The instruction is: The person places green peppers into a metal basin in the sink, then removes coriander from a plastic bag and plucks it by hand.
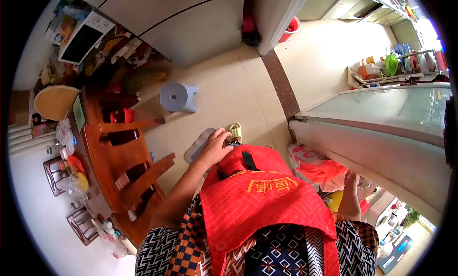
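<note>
A red apron with yellow lettering covers my front, over patterned clothes. My left hand is held out at the apron's left side, open, with its fingers bent a little and nothing in them. Below it on the floor lies a grey rounded object, partly hidden by the hand and arm. Off to the right, my right hand is beside a red plastic bag. Its fingers look curled together; what they hold, if anything, cannot be made out. One green slipper shows on my foot.
A grey-blue stool stands on the tiled floor ahead. Wooden chairs and a table are at the left, near a white microwave. A glass-paned door stands at the right, beside a doorway with a dark threshold.
</note>
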`<move>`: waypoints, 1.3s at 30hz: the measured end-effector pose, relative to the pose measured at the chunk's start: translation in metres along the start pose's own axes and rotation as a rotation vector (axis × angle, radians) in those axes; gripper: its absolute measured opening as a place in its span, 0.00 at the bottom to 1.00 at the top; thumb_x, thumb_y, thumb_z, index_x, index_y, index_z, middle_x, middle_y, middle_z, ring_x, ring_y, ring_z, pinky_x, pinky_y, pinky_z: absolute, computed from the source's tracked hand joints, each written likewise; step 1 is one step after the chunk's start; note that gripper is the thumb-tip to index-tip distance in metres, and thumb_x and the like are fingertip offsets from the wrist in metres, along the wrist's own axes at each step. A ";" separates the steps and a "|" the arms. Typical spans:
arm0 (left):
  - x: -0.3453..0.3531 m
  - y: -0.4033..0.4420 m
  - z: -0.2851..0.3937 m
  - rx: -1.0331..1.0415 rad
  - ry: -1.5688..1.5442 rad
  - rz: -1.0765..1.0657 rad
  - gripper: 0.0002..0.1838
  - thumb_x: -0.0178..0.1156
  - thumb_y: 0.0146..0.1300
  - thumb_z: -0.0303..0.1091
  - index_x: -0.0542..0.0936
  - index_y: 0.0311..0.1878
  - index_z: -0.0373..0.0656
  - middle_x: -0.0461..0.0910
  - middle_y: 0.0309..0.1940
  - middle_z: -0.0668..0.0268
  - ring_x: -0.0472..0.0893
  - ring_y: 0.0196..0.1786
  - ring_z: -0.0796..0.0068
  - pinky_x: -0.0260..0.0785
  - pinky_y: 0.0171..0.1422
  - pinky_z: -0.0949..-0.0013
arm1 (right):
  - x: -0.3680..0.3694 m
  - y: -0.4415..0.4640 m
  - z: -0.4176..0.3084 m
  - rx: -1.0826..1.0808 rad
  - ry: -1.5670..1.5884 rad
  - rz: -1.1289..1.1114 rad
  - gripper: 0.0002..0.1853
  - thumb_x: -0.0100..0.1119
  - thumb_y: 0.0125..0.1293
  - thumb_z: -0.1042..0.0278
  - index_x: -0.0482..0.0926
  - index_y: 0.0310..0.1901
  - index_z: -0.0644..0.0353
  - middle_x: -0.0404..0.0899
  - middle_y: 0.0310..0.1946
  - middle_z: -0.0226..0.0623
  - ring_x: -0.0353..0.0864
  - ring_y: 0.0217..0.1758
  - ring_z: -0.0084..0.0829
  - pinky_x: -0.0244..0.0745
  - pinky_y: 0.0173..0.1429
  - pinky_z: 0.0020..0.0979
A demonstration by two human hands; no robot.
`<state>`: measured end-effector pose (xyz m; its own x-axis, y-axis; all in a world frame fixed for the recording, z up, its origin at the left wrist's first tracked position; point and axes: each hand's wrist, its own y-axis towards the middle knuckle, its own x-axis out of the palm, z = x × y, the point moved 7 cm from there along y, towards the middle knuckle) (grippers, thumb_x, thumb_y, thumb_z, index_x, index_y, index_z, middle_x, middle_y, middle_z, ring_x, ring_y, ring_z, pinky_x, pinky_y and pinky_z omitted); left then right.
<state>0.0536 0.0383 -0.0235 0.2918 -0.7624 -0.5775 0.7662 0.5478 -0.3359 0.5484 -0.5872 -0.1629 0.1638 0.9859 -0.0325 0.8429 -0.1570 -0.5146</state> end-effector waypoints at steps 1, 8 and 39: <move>0.003 -0.001 0.006 -0.005 -0.008 -0.010 0.25 0.63 0.53 0.37 0.71 0.55 0.44 0.63 0.62 0.53 0.63 0.65 0.54 0.56 0.68 0.59 | -0.008 -0.024 -0.009 0.012 -0.009 0.066 0.10 0.53 0.62 0.57 0.74 0.40 0.50 0.78 0.31 0.31 0.78 0.30 0.27 0.75 0.28 0.28; -0.042 0.115 0.060 0.142 0.063 -0.033 0.23 0.64 0.51 0.34 0.73 0.52 0.42 0.66 0.58 0.53 0.66 0.61 0.53 0.59 0.65 0.59 | 0.062 -0.094 0.050 0.239 -0.017 0.242 0.08 0.54 0.62 0.59 0.74 0.39 0.50 0.77 0.27 0.29 0.76 0.26 0.26 0.74 0.26 0.27; -0.003 0.620 0.382 0.674 0.137 -0.576 0.16 0.61 0.55 0.32 0.74 0.47 0.38 0.75 0.44 0.53 0.74 0.50 0.53 0.68 0.55 0.60 | 0.386 0.054 -0.037 0.559 0.066 0.131 0.06 0.54 0.62 0.62 0.76 0.37 0.52 0.77 0.26 0.30 0.73 0.23 0.24 0.70 0.24 0.26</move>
<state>0.7464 0.2485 0.0543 -0.2797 -0.7852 -0.5524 0.9588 -0.2587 -0.1177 0.6760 -0.2168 -0.1714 0.2955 0.9518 -0.0820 0.4172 -0.2058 -0.8852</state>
